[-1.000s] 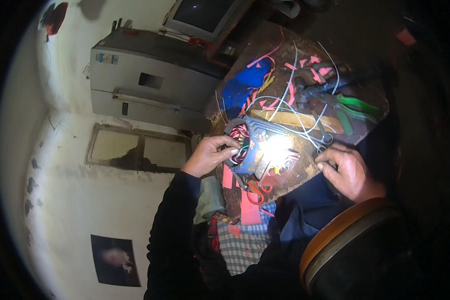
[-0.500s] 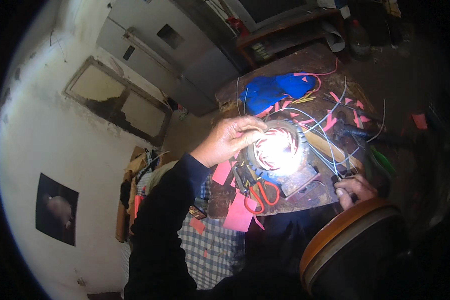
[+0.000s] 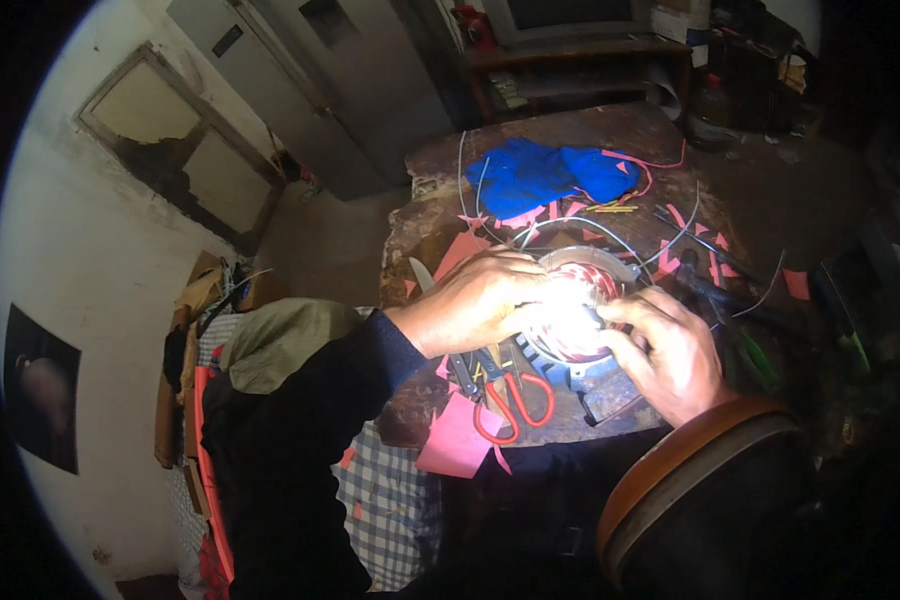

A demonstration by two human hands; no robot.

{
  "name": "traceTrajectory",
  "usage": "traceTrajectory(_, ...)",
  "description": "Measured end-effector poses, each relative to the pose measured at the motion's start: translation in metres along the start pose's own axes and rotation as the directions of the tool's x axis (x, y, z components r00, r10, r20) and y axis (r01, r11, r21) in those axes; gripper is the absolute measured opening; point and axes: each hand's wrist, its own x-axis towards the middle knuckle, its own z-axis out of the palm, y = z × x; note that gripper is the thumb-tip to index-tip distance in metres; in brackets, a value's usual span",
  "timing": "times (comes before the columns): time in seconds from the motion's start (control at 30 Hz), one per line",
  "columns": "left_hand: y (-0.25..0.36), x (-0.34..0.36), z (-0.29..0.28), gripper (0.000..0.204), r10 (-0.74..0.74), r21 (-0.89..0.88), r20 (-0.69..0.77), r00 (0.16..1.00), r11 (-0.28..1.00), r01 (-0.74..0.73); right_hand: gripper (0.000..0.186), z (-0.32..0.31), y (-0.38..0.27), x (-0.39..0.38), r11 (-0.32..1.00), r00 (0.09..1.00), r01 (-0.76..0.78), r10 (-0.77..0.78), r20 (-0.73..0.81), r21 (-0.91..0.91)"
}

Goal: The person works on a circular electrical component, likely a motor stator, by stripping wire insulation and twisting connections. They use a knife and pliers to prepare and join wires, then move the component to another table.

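Observation:
A round motor stator [image 3: 573, 262] with finned casing and reddish windings lies on the worn dark tabletop; strong glare washes out its middle. My left hand [image 3: 480, 303] reaches across its left side, fingers closed together at the glare. From the right, my right hand [image 3: 667, 350] pinches thumb and fingers over the windings; something small and dark shows at the fingertips, too unclear to name. Pale wires [image 3: 625, 240] arc over the stator's far side. Orange-handled scissors [image 3: 513, 408] and a pink sheet [image 3: 454, 440] lie near the front edge.
A blue cloth [image 3: 530, 180] rests at the table's far side, with pink paper scraps around it. A black tool [image 3: 705, 285] lies to the right. An orange-rimmed dark round object [image 3: 685, 455] blocks the lower right. Checked fabric [image 3: 390, 510] hangs at the front left.
My right hand has come up from the table's front right edge to the stator. The left hand has shifted over the stator's side. The view has turned slightly.

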Motion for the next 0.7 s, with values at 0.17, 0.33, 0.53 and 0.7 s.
traceTrajectory(0.17, -0.016, 0.005, 0.012, 0.022, 0.105, 0.089, -0.032, 0.994, 0.991, -0.102, 0.020, 0.003, 0.005, 0.020, 0.982, 0.986, 0.151, -0.142, 0.088, -0.109)
traceTrajectory(0.33, -0.018, 0.004, 0.014, 0.019, 0.124, 0.087, -0.047, 0.991, 0.989, -0.119, 0.020, -0.007, 0.010, 0.029, 0.995, 0.980, -0.022, 0.003, 0.199, 0.093)
traceTrajectory(0.53, -0.016, 0.006, 0.010, 0.017, 0.086, 0.034, -0.032, 0.996, 0.996, -0.085, 0.022, -0.017, 0.014, 0.046, 0.911, 0.880, -0.337, 0.216, 0.422, 0.237)
traceTrajectory(0.7, -0.017, 0.009, 0.009, 0.019, 0.073, 0.003, -0.026, 0.997, 0.997, -0.073, 0.018, -0.016, 0.014, 0.049, 0.906, 0.878, -0.337, 0.204, 0.433, 0.257)
